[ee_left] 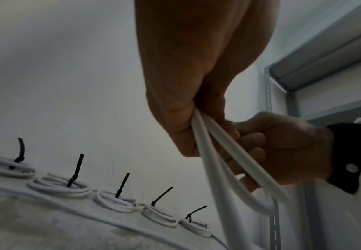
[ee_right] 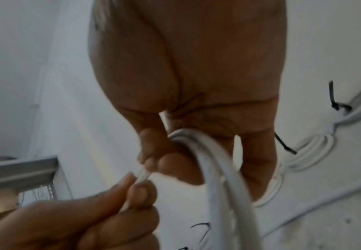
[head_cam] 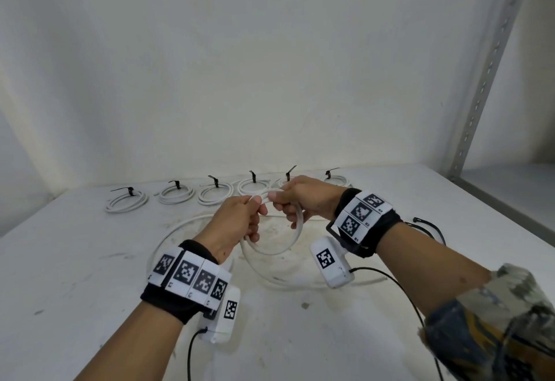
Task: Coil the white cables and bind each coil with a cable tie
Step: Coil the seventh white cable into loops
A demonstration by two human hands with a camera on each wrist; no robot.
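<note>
Above the counter (head_cam: 90,260), both hands grasp the white cable (head_cam: 295,230): left hand (head_cam: 237,224) feeds slack, right hand (head_cam: 303,200) pins loops together; six bound coils (head_cam: 214,194) wait at twelve o'clock

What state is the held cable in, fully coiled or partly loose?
Partly loose: the white cable forms loops between left hand and right hand, the rest trailing on the table; no tie on it.

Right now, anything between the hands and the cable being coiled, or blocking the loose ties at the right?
Nothing between them: both the left hand and right hand already grip the white cable. The loose black cable ties lie beyond the right wrist, with nothing visible in the way.
</note>
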